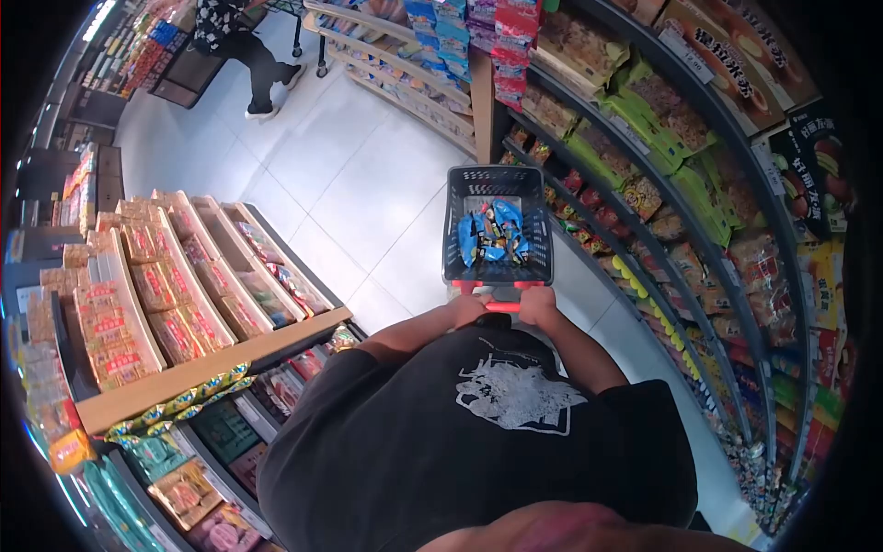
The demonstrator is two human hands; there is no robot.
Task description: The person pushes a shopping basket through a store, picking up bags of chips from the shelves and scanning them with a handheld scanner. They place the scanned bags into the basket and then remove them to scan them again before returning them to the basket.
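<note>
A small shopping cart (453, 216) with a dark slatted basket stands right in front of me. Both my hands are on its red handle (501, 306). My left hand (467, 311) is closed round the left end, and my right hand (537, 304) grips the right end. Inside the basket lie blue snack packets (508, 215), partly overlapping, with dark and yellowish printing that I cannot read.
Tall shelves of packaged snacks (658, 129) curve close along the right. A tiered display of wrapped biscuits (175, 285) stands on the left. Tiled floor (340, 184) runs ahead between them. Another person (248, 55) walks at the upper left, near a wheeled cart.
</note>
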